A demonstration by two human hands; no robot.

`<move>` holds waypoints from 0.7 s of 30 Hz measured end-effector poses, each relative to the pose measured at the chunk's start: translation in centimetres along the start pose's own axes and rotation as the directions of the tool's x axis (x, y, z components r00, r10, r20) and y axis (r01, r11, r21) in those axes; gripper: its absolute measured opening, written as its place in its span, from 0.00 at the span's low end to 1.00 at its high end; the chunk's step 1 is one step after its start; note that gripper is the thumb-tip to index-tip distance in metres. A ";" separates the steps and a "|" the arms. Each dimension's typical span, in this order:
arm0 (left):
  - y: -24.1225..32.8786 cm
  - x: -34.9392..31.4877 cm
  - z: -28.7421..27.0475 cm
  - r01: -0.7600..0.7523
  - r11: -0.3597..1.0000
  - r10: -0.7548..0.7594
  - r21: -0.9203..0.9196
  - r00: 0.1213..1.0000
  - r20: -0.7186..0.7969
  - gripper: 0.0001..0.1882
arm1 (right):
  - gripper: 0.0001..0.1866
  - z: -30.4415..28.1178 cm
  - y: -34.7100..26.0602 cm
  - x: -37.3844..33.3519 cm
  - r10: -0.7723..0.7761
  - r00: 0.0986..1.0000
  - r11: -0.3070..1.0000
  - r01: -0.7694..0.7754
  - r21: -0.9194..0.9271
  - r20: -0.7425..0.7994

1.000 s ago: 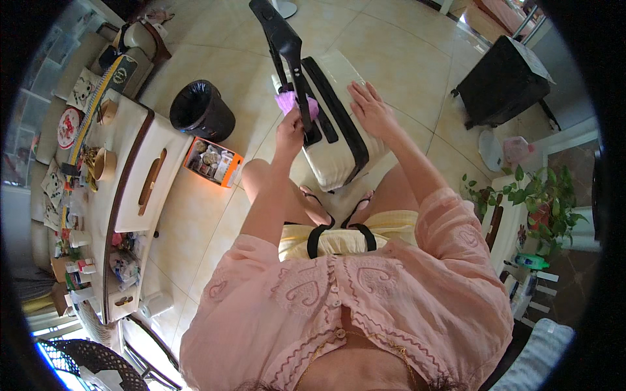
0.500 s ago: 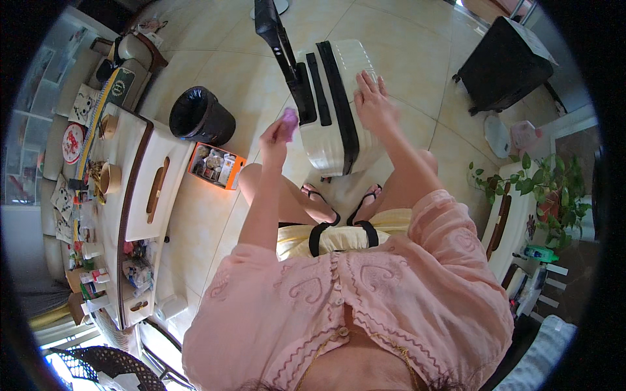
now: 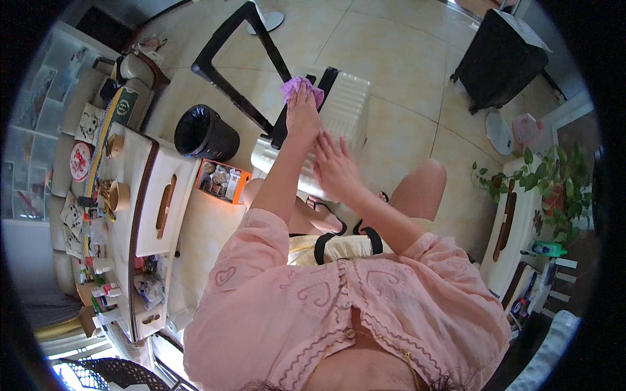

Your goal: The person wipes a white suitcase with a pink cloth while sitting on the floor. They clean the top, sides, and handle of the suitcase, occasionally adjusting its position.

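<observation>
A cream ribbed suitcase (image 3: 351,98) stands in front of me, its black telescopic handle (image 3: 227,88) pulled out and leaning to the left. My left hand (image 3: 302,118) presses a crumpled purple cloth (image 3: 310,87) onto the black strip at the top of the suitcase, beside the base of the handle. Close by on the right, my right hand (image 3: 336,164) rests at the near side of the suitcase with its fingers stretched out and nothing in it. Both hands hide part of the shell and the black strip.
Left of the suitcase are a black lined trash bin (image 3: 207,133) and an orange box (image 3: 223,182) of small items. A white table (image 3: 147,215) with bowls stands further left. At the right are a black suitcase (image 3: 499,62), a leafy plant (image 3: 554,189) and a white cabinet (image 3: 499,241).
The suitcase has turned and tilted, its handle swinging into fuller view. My left hand has brought the cloth onto the suitcase top. My right hand has moved down and left from the far side.
</observation>
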State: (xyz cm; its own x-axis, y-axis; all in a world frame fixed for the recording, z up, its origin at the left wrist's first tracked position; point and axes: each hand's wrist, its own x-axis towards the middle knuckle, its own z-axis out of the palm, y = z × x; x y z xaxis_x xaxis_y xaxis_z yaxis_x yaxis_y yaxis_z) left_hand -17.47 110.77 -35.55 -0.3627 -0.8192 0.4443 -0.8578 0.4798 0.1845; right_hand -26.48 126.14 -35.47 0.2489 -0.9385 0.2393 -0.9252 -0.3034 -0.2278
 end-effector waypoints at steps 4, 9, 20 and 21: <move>-0.6 1.8 -0.9 -0.043 0.969 0.076 -0.244 0.989 0.126 0.19 | 0.32 0.6 -0.4 0.4 -0.012 0.991 0.994 0.026 0.110 -0.131; -1.7 -2.7 -2.2 -0.045 0.971 0.061 -0.235 0.996 0.061 0.16 | 0.31 -0.2 -0.7 1.1 0.040 0.994 0.990 -0.025 0.141 -0.104; 0.6 -6.6 -4.7 0.222 0.484 -0.240 -0.846 0.964 0.116 0.17 | 0.27 -0.4 3.8 3.5 0.161 0.968 0.458 0.100 0.883 -0.194; 1.5 -6.7 -3.7 0.137 0.255 -0.070 -0.957 0.990 0.123 0.20 | 0.29 -2.3 2.8 3.6 0.145 0.989 -0.139 0.052 0.989 -0.032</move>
State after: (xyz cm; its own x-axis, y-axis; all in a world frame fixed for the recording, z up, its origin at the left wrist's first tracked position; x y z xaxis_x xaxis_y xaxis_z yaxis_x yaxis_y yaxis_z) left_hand -14.96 118.12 -34.99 -0.3434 -0.8834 0.3189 0.0803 0.3107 0.9471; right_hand -28.87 122.29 -33.08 0.1027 -0.9669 0.2335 0.4252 -0.1695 -0.8891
